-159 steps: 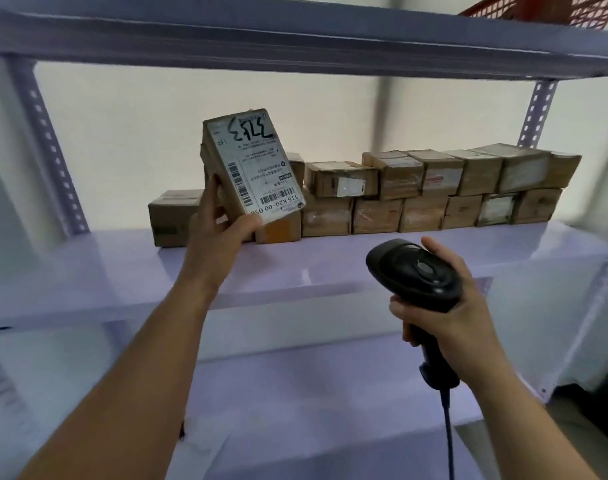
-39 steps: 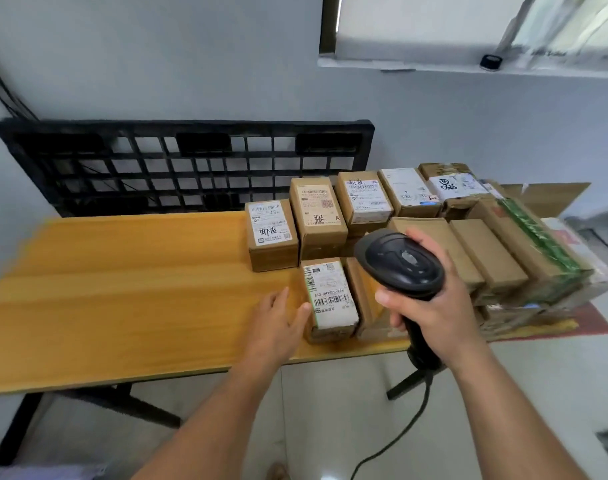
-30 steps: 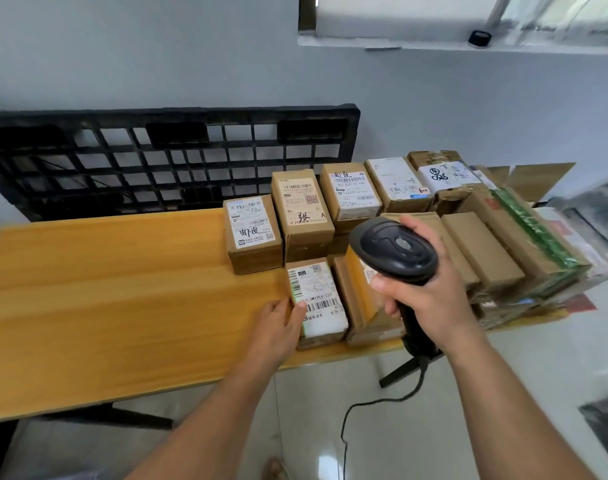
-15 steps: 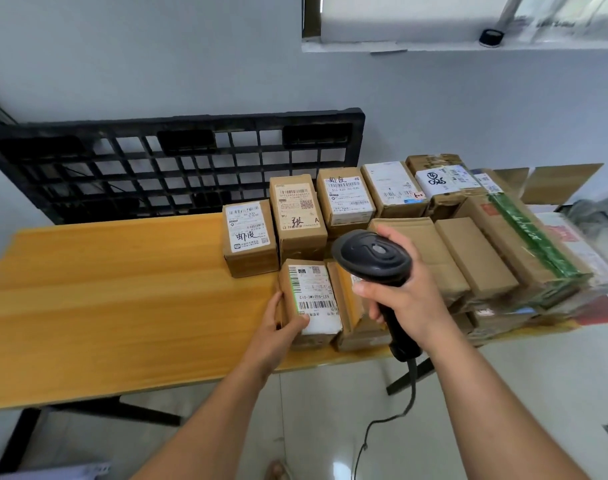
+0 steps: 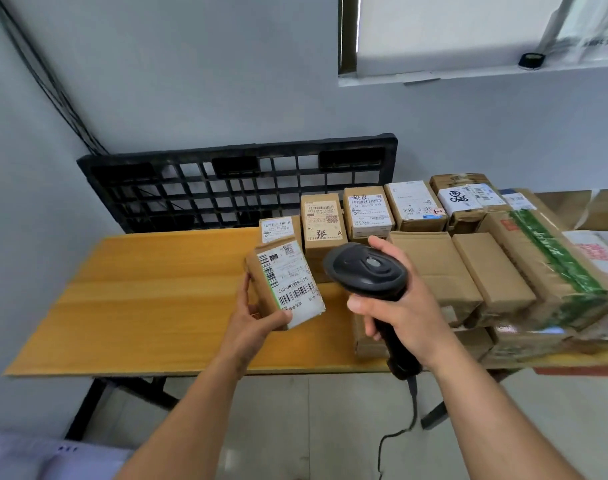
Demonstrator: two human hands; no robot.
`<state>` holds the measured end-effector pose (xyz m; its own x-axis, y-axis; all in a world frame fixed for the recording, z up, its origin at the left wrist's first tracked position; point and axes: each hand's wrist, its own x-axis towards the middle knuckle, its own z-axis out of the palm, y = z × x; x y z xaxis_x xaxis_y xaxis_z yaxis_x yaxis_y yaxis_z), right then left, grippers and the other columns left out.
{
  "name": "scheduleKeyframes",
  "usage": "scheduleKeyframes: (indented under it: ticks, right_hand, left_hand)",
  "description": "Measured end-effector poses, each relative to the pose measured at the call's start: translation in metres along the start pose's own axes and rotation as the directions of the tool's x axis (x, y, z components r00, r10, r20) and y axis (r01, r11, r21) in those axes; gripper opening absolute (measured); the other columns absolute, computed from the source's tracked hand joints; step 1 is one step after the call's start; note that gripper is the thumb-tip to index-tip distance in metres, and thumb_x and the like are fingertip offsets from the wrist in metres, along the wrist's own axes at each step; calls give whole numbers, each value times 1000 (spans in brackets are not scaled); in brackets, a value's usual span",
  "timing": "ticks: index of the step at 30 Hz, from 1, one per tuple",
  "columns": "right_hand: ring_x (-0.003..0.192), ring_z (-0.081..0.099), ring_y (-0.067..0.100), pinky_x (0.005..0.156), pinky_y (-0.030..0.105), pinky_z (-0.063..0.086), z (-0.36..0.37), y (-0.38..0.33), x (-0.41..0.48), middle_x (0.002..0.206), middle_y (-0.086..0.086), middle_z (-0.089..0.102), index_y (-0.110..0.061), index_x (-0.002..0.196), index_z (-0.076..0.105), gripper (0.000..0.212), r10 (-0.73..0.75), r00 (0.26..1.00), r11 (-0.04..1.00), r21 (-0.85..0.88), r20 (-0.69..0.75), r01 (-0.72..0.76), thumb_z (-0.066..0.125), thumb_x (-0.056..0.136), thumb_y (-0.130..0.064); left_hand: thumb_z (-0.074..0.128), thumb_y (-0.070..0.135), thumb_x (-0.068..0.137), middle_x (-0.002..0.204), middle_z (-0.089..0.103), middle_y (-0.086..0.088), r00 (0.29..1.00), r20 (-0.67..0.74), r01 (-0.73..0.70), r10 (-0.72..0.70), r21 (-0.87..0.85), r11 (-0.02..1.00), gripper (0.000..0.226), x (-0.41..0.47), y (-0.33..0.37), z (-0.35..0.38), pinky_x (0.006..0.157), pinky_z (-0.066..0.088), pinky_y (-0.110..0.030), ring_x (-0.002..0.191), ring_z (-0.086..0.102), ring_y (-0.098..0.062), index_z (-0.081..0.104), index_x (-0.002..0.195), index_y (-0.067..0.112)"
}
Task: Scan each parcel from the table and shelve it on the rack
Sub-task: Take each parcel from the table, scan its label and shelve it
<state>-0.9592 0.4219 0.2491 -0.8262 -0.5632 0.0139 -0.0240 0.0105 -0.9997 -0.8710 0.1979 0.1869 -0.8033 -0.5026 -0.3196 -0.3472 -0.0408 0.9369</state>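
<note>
Item 1, parcel (image 5: 285,282): small brown carton, white barcode label facing up, tilted, held above the desk (image 5: 157,306) and clear of its top, just beside the scanner (image 5: 365,268) at its 9 o'clock. Item 2, left grip (image 5: 257,323): fingers curled up the carton's left side, thumb across its near corner, gripping the parcel from below. Item 3, right grip (image 5: 399,306): closed round the handle of the scanner, a black handheld unit with its broad head turned toward 9 o'clock, facing the parcel. Item 4, cable (image 5: 396,438): black, hangs from the base of the handle at 6 o'clock down to the tiled floor. Item 5, back row of cartons (image 5: 321,223): labelled, some with handwritten marks, standing on the desk at 12 o'clock of the scanner and running on toward 2 o'clock. Item 6, plain cartons (image 5: 434,265): unlabelled tops, side by side at 3 o'clock of the scanner, resting on a lower layer of boxes. Item 7, green-taped carton (image 5: 552,258): long, at the far 3 o'clock end of the desk, touching the plain cartons. Item 8, pallet (image 5: 233,181): black plastic grid, upright against the wall behind the desk at 11 o'clock. Item 9, window sill (image 5: 469,72): at 1 o'clock, carrying a small round black object (image 5: 531,59)
</note>
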Motion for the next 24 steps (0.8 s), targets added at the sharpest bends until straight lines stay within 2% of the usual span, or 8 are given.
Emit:
scheduleKeyframes:
  ticks: [3,8,11,14,16,20,24]
  right_hand:
    - [50,57,29,47,35,49,8,-11,-10,78,2,72,-52,131,46,83,-45,998,996,78,52,41,80,67,-13]
    - [50,56,30,46,34,49,15,-28,-31,84,23,70,-48,134,45,85,-102,985,983,167,141,77,81,65,-16]
    - [49,57,29,46,35,49,16,-32,-42,81,19,70,-51,130,48,81,-129,975,979,182,180,96,80,67,-12]
    - [49,56,28,49,38,51,14,-33,-52,75,9,70,-42,137,44,84,-137,968,981,167,209,103,79,69,-9]
    - [49,57,28,51,39,52,11,-31,-59,79,7,71,-38,139,43,85,-130,966,984,152,225,97,81,68,-11]
    - [48,57,27,48,36,51,6,-27,-70,91,13,72,-38,137,45,84,-103,964,985,163,245,63,83,66,-14]
    - [47,56,28,46,34,49,0,-26,-79,79,14,71,-39,135,47,85,-81,964,984,174,254,37,84,61,-20]
  left_hand:
    - [80,6,75,121,60,-6,992,-70,-103,105,34,994,109,-5,11,-12,71,50,-22,111,59,-22,11,152,41]
    - [82,8,73,124,59,-5,967,-142,-205,212,66,977,111,-14,24,-26,73,47,-20,114,57,-20,12,152,44]
    - [83,10,72,126,58,-5,949,-164,-257,269,93,962,111,-21,29,-28,76,47,-23,116,56,-20,12,152,44]
    - [83,10,72,125,57,-5,938,-181,-281,296,101,954,112,-31,32,-30,79,49,-26,115,57,-20,12,152,43]
    - [83,8,72,122,58,-6,929,-189,-302,318,109,947,112,-37,34,-28,83,54,-32,112,59,-21,12,152,42]
    - [79,-2,73,110,62,-1,913,-207,-339,351,90,936,109,-47,35,-23,69,55,-19,104,64,-20,16,151,39]
    - [82,6,72,119,60,-4,914,-214,-334,346,91,938,111,-57,34,-21,74,49,-21,112,60,-21,13,152,42]
